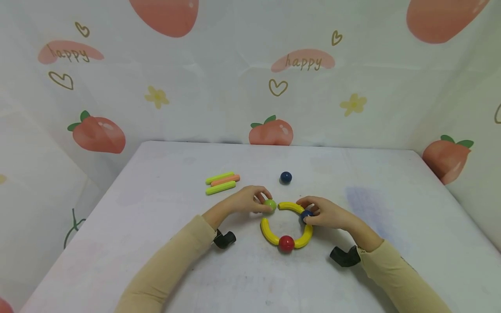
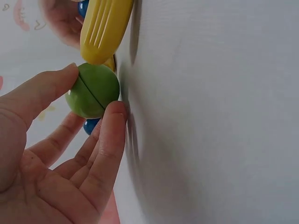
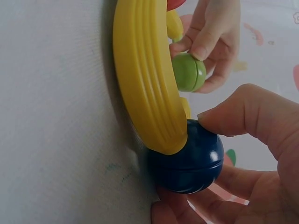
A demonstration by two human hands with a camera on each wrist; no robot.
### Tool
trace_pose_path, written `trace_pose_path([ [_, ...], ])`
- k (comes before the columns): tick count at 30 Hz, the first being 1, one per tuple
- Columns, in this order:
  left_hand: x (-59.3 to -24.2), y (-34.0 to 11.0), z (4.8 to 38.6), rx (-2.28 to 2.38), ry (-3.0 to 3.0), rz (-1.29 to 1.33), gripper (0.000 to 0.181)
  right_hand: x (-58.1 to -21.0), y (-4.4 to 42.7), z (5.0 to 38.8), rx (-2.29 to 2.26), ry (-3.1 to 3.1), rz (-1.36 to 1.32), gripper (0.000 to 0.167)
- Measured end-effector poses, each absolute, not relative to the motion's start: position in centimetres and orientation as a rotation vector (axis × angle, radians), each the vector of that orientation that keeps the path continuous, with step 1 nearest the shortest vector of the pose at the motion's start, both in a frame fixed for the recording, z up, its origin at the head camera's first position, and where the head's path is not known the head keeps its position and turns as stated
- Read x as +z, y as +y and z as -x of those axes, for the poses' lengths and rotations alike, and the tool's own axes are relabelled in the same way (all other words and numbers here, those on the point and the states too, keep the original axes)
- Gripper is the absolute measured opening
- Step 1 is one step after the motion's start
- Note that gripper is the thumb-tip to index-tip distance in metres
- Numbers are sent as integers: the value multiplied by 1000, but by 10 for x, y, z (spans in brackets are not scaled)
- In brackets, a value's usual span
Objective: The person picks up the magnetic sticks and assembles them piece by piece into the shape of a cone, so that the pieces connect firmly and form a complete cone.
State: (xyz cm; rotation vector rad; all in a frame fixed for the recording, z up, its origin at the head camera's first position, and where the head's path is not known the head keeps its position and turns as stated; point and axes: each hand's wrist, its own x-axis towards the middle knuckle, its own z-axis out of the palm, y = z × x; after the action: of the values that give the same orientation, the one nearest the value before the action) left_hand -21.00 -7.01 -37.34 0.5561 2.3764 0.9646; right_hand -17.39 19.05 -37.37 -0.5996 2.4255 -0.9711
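My left hand [image 1: 247, 200] pinches a green ball [image 1: 270, 205] between thumb and fingers; in the left wrist view the ball [image 2: 95, 90] lies by the end of a yellow curved rod [image 2: 105, 35]. A dark blue ball [image 1: 306, 215] is held by my right hand [image 1: 330, 213]. In the right wrist view that blue ball [image 3: 189, 161] touches the end of another yellow curved rod [image 3: 147, 79]. Three such rods form a ring on the table, with a red ball [image 1: 286, 244] joining two at the near side. A small gap shows between the green ball and the left rod [image 1: 268, 231].
A second dark blue ball [image 1: 286, 177] lies beyond the ring. Farther left are two yellow-green straight rods [image 1: 221, 188] and an orange one [image 1: 225, 180], side by side. A patterned cloth [image 1: 219, 87] hangs behind the white table [image 1: 117, 243].
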Motion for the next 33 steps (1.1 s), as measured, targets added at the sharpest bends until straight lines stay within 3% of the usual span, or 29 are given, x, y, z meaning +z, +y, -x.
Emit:
trace_pose_path([
  [33,-377,-63,200,1053,2346,-552,34,-376,184,172,-940,2502,612,47],
])
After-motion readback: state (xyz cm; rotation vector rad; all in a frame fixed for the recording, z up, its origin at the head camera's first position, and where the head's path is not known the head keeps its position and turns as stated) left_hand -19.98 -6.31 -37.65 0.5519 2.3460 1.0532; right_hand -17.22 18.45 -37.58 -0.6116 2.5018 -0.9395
